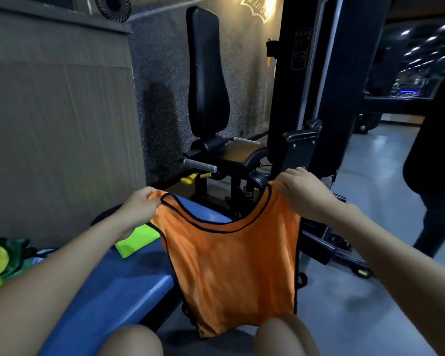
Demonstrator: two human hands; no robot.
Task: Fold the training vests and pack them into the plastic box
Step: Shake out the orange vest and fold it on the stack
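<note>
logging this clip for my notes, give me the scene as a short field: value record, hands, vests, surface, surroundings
left hand: left hand pinches one shoulder strap of the orange vest
right hand: right hand grips the other strap
orange vest: held up unfolded, hanging in front of the knees
folded vest: neon green vest lies on the blue bench
other vests: yellow and green pile at far left
plastic box: cannot tell
surroundings: black gym machine behind the bench

left grip [141,204] pinching | right grip [299,187] pinching | arms outstretched
</note>
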